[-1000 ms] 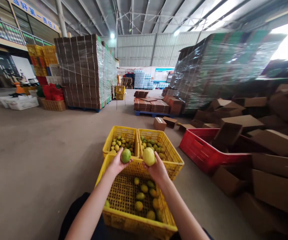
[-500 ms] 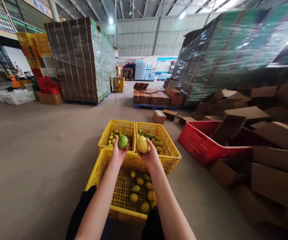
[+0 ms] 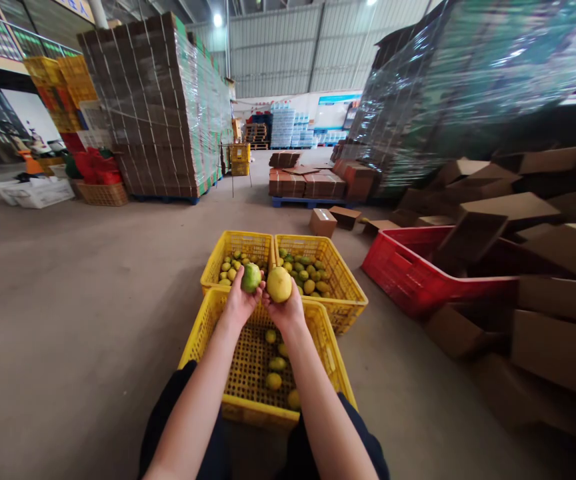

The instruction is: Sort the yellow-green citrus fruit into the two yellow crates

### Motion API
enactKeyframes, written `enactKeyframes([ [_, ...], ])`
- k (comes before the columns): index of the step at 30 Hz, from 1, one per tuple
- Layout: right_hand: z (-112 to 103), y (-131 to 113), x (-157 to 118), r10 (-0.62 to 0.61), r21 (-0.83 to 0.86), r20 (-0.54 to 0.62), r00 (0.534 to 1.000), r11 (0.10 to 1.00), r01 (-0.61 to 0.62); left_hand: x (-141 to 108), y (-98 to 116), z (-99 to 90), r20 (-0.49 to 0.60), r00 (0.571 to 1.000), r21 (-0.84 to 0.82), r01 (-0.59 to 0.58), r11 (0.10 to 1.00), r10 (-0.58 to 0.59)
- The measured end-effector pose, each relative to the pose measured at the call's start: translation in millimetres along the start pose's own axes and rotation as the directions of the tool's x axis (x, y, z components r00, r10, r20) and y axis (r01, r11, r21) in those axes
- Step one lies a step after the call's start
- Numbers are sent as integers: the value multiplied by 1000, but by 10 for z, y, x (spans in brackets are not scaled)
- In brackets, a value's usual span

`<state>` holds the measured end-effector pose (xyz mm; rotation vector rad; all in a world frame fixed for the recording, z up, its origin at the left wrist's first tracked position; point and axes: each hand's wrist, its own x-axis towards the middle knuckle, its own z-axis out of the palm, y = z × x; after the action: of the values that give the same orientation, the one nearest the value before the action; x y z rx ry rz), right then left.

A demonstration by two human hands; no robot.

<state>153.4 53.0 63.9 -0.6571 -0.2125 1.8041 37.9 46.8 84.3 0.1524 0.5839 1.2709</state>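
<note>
My left hand (image 3: 241,298) is closed around a green lemon (image 3: 251,277), which has a paler patch on its side. Close beside it, my right hand (image 3: 287,308) grips a yellow lemon (image 3: 279,285), larger and rounder in view. Both hands hover over the far part of the near yellow crate (image 3: 248,409). Several yellow-green lemons (image 3: 273,381) lie on that crate's slotted bottom, some hidden by my right forearm. Beyond my hands stand two more yellow crates, the left one (image 3: 213,256) and the right one (image 3: 351,308), each with many small lemons in it.
A red crate (image 3: 398,280) with cardboard in it stands at the right, against a heap of open cartons (image 3: 563,333). Wrapped pallet stacks rise at the left (image 3: 143,120) and right (image 3: 433,100). Flat cardboard (image 3: 313,187) lies on a blue pallet ahead.
My hands have come closer together, bringing the two lemons almost side by side. The yellow lemon has turned and moved left. The view has tilted slightly downward.
</note>
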Motion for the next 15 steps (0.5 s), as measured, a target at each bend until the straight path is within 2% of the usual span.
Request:
enactKeyframes([
  [3,41,-2,-101,16,37,23,1000,999,-17,-73,55,16,21,1000,-4,-13,1000,14],
  [8,54,-67,-206,-59,6,1,998,998,59,-164,110,-10,38,998,22,-44,999,44],
  [11,53,-48,-218,-186,-70,21,982,980,187,-209,107,-19,100,991,104,-103,989,92],
  [15,71,27,-240,-358,-131,108,928,920,370,-248,69,5,175,975,221,-173,960,136],
])
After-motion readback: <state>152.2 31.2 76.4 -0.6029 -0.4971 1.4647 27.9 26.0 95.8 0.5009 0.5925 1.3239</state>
